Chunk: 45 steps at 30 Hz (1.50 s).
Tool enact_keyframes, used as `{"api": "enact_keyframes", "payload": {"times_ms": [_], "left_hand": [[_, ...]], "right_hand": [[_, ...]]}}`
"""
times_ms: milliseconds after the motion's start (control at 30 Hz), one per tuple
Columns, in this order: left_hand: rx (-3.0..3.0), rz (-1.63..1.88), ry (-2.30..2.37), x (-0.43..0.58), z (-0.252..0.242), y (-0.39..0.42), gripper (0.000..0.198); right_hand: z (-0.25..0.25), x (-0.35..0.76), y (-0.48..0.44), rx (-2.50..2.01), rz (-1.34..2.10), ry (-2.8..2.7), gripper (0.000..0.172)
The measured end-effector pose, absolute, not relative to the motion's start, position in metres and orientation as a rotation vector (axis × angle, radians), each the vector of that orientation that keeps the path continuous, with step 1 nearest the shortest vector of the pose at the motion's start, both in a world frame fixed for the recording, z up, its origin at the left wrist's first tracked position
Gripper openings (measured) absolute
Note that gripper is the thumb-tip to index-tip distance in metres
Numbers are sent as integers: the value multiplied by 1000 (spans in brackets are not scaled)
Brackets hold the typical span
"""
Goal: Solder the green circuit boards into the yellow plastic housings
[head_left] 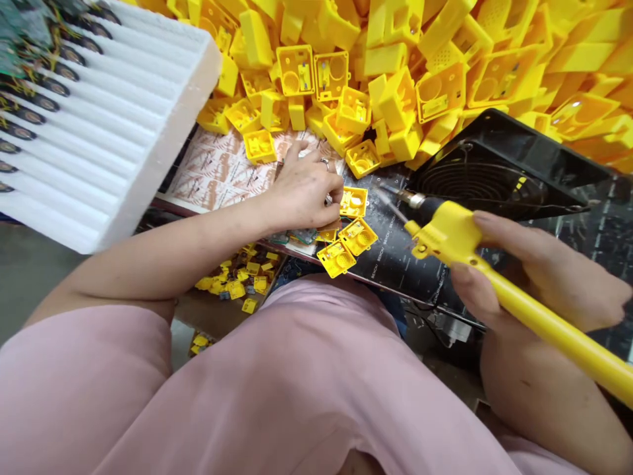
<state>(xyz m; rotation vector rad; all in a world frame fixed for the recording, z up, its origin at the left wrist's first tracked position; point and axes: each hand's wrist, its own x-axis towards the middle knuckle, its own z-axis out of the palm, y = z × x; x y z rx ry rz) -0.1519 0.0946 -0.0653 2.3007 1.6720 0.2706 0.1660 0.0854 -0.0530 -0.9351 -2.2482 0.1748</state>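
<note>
My left hand (304, 188) rests on the bench edge with fingers curled against a small yellow plastic housing (354, 201), pinching at it. Two more open yellow housings (346, 247) lie just below at the bench edge. My right hand (519, 270) is wrapped round a yellow-handled soldering iron (448, 234), whose metal tip (395, 192) points left toward the housing near my left fingers. A green circuit board (301, 236) peeks out under my left hand.
A big heap of yellow housings (395, 72) fills the back. A white foam tray (113, 112) with round parts stands at the left. A black fan (494, 171) sits at the right. Yellow pieces (237, 280) lie on the floor. My pink-clothed lap is below.
</note>
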Motion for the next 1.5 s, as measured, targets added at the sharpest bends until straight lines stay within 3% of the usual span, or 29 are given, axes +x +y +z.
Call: {"api": "enact_keyframes", "payload": {"times_ms": [200, 333, 500, 867, 1033, 1500], "left_hand": [[2278, 180, 1692, -148, -63, 97, 16], [2282, 162, 1700, -146, -61, 98, 16], [2295, 189, 1691, -146, -62, 99, 17], [2283, 48, 1707, -144, -60, 103, 21], [2290, -1, 1731, -143, -57, 102, 19], [2305, 4, 1763, -143, -58, 101, 18]], "right_hand": [[-55, 149, 109, -487, 216, -2372, 38], [-48, 142, 118, -413, 347, -2388, 14], [-38, 134, 127, -285, 326, -2462, 19], [-24, 147, 123, -293, 396, -2442, 9], [-25, 148, 117, -308, 346, -2478, 18], [-22, 137, 126, -226, 308, -2541, 6]]}}
